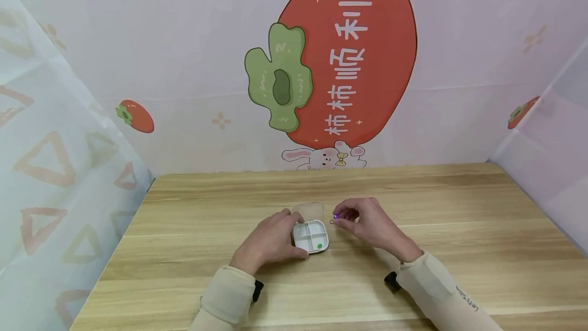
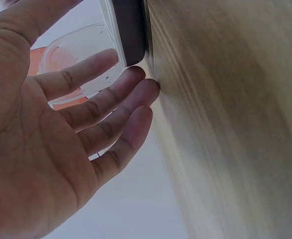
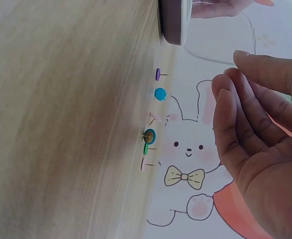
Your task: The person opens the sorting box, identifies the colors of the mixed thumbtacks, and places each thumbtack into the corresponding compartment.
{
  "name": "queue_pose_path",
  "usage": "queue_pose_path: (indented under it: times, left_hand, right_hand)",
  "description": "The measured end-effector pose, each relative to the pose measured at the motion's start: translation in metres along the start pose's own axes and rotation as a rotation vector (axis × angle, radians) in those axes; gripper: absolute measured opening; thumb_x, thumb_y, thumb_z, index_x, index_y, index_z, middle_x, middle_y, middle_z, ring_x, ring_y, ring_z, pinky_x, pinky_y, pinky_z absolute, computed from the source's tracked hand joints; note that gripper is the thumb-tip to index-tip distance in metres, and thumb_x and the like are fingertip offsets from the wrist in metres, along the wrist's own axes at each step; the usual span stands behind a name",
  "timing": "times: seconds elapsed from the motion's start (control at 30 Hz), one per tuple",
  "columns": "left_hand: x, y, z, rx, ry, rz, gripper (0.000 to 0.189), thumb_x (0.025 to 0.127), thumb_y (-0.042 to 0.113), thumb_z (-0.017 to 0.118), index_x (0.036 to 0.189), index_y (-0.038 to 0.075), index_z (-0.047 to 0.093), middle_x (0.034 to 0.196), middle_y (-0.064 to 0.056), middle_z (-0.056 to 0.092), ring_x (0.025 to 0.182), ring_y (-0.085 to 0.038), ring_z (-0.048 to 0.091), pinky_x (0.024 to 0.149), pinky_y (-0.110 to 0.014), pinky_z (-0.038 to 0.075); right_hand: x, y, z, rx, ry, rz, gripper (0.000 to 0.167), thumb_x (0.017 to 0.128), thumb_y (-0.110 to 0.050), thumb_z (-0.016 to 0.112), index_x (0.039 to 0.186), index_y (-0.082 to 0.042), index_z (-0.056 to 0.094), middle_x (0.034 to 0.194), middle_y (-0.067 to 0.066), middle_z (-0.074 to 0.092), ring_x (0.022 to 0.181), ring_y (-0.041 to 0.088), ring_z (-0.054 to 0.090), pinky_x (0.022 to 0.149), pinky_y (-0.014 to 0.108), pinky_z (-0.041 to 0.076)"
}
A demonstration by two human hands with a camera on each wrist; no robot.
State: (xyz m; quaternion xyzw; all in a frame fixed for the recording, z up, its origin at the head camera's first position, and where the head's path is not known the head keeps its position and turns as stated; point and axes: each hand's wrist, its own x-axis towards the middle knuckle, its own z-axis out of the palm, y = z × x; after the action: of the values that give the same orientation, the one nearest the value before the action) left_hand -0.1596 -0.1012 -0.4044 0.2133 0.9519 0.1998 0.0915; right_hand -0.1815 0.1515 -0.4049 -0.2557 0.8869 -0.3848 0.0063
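L hand (image 1: 271, 239) holds a box (image 1: 302, 244) btwn thumb & index, near L corners; other fingers loosely bent. R hand (image 1: 369, 223) hovers just R of the box, thumb close to fingertips, narrow gap, nothing seen btwn them in R wrist view. Box sits on the wood table (image 1: 321, 295): white inside w/ 4 compartments, dark outside, clear lid (image 1: 310, 211) open on far side. Green bit (image 1: 320, 246) in near R compartment. By R fingers, a row of pins on table: purple pin (image 3: 157, 74), blue pin (image 3: 160, 94), others incl. green pin (image 3: 146, 149). Backdrop w/ rabbit (image 3: 188, 144) behind.
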Motion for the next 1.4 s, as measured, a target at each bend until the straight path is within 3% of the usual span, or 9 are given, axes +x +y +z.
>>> queue_pose_path:
  times: [0.63,0.93,1.4]
  left_hand:
    - [0.000,0.002,0.000,-0.004,-0.008,0.025,0.069,0.073,0.045,0.091,0.125,0.008,0.065,0.107,-0.003,0.062,0.089,-0.015,0.055,0.086,-0.039,0.050]
    - [0.000,0.007,0.003,-0.013,-0.026,0.052,0.067,0.072,0.046,0.091,0.123,0.009,0.066,0.109,-0.002,0.062,0.089,-0.014,0.055,0.086,-0.038,0.050]
    - [0.000,0.012,0.005,0.013,-0.028,0.068,0.065,0.073,0.047,0.091,0.121,0.011,0.066,0.107,-0.001,0.061,0.089,-0.013,0.054,0.086,-0.037,0.050]
  right_hand:
    - [-0.001,-0.003,0.017,0.003,-0.010,-0.067,0.011,0.087,-0.007,0.080,0.097,-0.010,0.077,0.081,-0.010,0.064,0.073,0.010,0.059,0.065,0.026,0.053]
    - [-0.002,-0.004,0.020,-0.038,-0.047,-0.048,0.012,0.087,-0.009,0.081,0.099,-0.011,0.078,0.079,-0.011,0.061,0.072,0.010,0.056,0.063,0.025,0.051]
    - [-0.002,-0.004,0.020,-0.069,-0.033,-0.053,0.012,0.086,-0.010,0.082,0.098,-0.013,0.079,0.073,-0.011,0.057,0.067,0.008,0.052,0.058,0.024,0.047]
